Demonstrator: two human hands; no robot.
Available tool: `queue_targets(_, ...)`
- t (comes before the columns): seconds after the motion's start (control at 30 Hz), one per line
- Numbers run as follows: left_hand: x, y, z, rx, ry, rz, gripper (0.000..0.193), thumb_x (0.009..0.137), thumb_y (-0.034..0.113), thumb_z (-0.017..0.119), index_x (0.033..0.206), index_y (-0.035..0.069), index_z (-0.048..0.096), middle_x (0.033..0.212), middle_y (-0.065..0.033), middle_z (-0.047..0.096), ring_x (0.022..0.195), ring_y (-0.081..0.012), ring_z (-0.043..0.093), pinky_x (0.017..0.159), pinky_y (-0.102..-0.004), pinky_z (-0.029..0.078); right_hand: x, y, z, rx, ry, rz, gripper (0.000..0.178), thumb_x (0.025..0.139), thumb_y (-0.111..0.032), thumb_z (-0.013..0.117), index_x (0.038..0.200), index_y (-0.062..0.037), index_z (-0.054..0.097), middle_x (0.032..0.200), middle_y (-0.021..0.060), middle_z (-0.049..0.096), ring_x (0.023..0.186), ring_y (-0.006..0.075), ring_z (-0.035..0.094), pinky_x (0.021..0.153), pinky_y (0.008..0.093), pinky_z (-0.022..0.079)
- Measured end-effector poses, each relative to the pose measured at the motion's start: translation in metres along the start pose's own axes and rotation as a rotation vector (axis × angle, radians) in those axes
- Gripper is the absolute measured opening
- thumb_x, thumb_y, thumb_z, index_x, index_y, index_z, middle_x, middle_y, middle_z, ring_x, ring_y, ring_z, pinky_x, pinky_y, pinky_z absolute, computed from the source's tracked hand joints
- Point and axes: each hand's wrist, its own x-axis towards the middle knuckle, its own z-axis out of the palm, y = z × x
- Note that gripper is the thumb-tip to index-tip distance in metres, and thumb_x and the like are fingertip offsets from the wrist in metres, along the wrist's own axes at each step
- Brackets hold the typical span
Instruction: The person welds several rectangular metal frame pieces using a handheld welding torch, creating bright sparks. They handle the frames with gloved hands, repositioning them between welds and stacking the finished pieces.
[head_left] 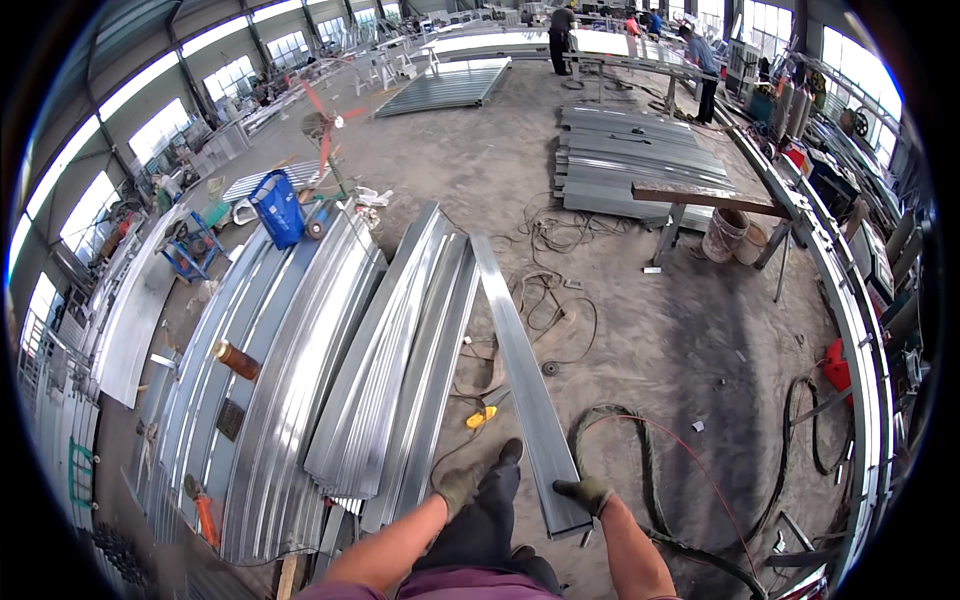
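My right hand (585, 493), in a dark work glove, grips the near end of a long, narrow grey metal panel (520, 365) by its right edge. The panel slants away from me, its far end beside a stack of ribbed metal sheets (400, 370). Beside my leg is my left hand (460, 487), also gloved, near the stack's near right side. No object shows in it, and how its fingers are bent is unclear. A yellow-handled tool (481, 417) lies on the floor between the stack and the panel.
More ribbed sheets (290, 390) lie left, bearing a blue bag (277, 208), a brown cylinder (236, 360) and an orange-handled tool (207, 517). Hoses (650, 480) and cables (545, 300) cross the floor. Buckets (725, 233) stand by a steel beam (710, 197). Several people work far off.
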Motion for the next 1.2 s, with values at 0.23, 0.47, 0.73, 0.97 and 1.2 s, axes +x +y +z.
queue_targets(0.23,0.227,0.109,0.043,-0.081,-0.076,-0.252,0.081,0.094,0.074,0.064,0.141,0.008,0.06,0.13,-0.0177,0.068,0.122,-0.0397,0.063,0.104,-0.0548,0.051,-0.026,0.011,-0.048,-0.053,-0.017,0.166,0.078,0.08,-0.063,0.082,0.129,-0.002,0.074,0.117,0.0181,0.078,0.104,0.0295,0.075,0.094,0.0416,0.057)
queue_targets(0.47,0.376,0.237,0.094,-0.282,-0.315,-0.352,0.092,0.09,0.085,0.053,0.15,0.016,0.054,0.152,-0.0128,0.057,0.138,-0.0361,0.052,0.118,-0.0557,0.041,-0.08,-0.052,-0.07,-0.005,-0.048,0.457,0.086,0.081,-0.066,0.077,0.136,-0.0003,0.066,0.121,0.021,0.076,0.115,0.0362,0.072,0.102,0.0423,0.053)
queue_targets(0.73,0.482,0.331,0.08,-0.295,-0.106,-0.22,0.101,0.095,0.085,0.034,0.168,0.015,0.032,0.175,-0.0085,0.029,0.159,-0.0316,0.029,0.13,-0.0504,0.019,-0.088,-0.16,-0.096,-0.197,0.013,0.508,0.069,0.086,-0.066,0.068,0.121,-0.0061,0.07,0.111,0.0224,0.076,0.104,0.0432,0.073,0.093,0.0503,0.055)
queue_targets(0.97,0.401,0.287,0.126,-0.397,-0.171,-0.269,0.1,0.096,0.089,0.023,0.169,0.021,0.03,0.175,-0.0056,0.029,0.158,-0.0337,0.031,0.128,-0.0534,0.026,-0.173,-0.141,-0.101,-0.223,0.148,0.599,0.056,0.085,-0.059,0.075,0.113,-0.0101,0.073,0.106,0.0196,0.077,0.1,0.0409,0.074,0.086,0.0511,0.058)
queue_targets(1.2,0.348,0.189,0.174,-0.521,-0.486,-0.347,0.095,0.091,0.09,0.032,0.157,0.024,0.051,0.168,-0.0027,0.042,0.15,-0.0311,0.042,0.126,-0.0538,0.032,-0.297,-0.072,-0.085,-0.334,0.332,0.725,0.056,0.082,-0.053,0.081,0.116,-0.0092,0.072,0.113,0.0159,0.073,0.111,0.0354,0.07,0.096,0.0487,0.054)
